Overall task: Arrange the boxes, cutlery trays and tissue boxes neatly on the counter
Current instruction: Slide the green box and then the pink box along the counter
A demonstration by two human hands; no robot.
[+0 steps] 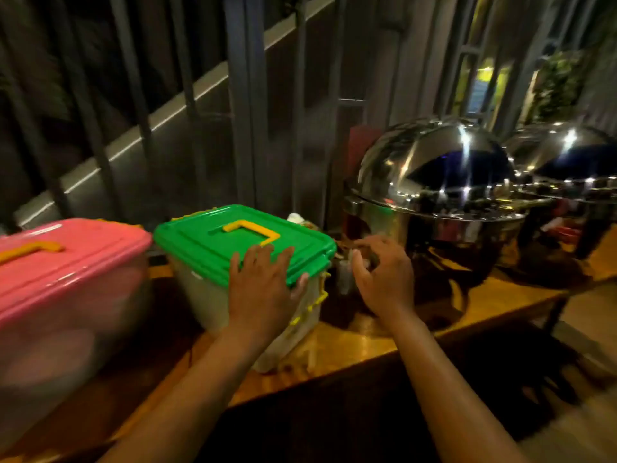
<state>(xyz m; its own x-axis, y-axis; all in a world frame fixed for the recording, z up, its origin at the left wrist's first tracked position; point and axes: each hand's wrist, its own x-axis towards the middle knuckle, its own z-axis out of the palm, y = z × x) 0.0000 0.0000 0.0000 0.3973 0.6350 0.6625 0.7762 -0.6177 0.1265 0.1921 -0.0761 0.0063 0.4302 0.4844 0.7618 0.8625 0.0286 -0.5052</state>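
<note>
Green-lidded box (245, 262) upright beside pink-lidded box (66, 282) on counter (350, 345)

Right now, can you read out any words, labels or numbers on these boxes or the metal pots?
None can be read.
Green-lidded box: no label shows.
Pink-lidded box: blurred, no text visible.
Domed chafing dishes: only reflections, no markings.

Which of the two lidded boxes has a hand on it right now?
The green-lidded box: the left hand lies flat on its near corner. The pink-lidded box beside it is untouched.
</note>
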